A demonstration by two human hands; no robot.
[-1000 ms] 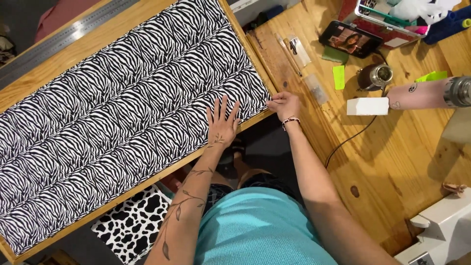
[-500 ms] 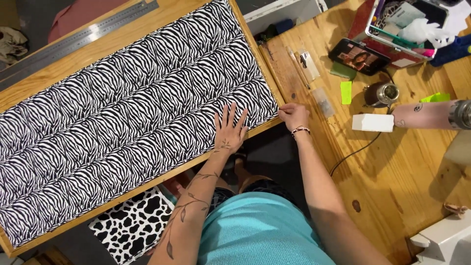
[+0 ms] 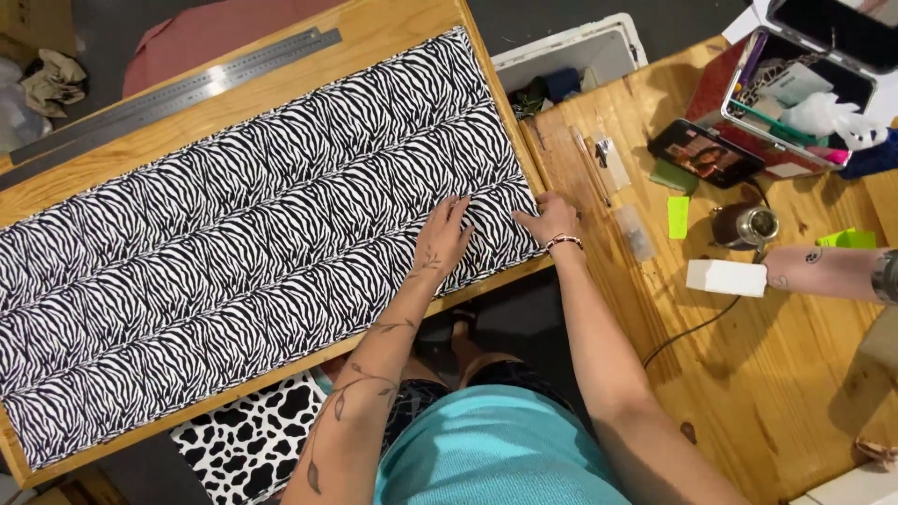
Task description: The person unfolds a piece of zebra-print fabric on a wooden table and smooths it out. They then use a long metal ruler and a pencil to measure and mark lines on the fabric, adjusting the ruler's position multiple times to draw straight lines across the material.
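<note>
Zebra-print fabric panel point(image 3: 253, 234): black and white, quilted in long padded rows, lying flat on a wooden board point(image 3: 393, 37) and covering most of it; its near right corner lies under both hands.

Left hand point(image 3: 441, 239): flat, palm down, fingers spread, pressing on the panel near its right end. It grips nothing.

Right hand point(image 3: 550, 221): just beside the left, resting on the panel's right edge at the corner, fingers bent over the fabric; whether it pinches the edge cannot be told. Beaded bracelet point(image 3: 563, 242) at the wrist. The two hands are close but not touching.

Beyond the left hand, along the far edge of the board: a long steel ruler point(image 3: 178, 93).

Below the left forearm, under the board: a piece of cow-print fabric point(image 3: 248, 440).

Right of the right hand, on the wooden table point(image 3: 748, 374): a clear small packet point(image 3: 633, 232), a green sticky note point(image 3: 677, 216), a phone point(image 3: 705, 153) with a lit screen, a metal cup point(image 3: 745, 225), a white block point(image 3: 727, 278) and a black cable point(image 3: 692, 327).

Far right: another person's forearm point(image 3: 828, 271), touching the white block.

Beyond the right hand: an open white bin point(image 3: 571, 65) with scraps inside.
</note>
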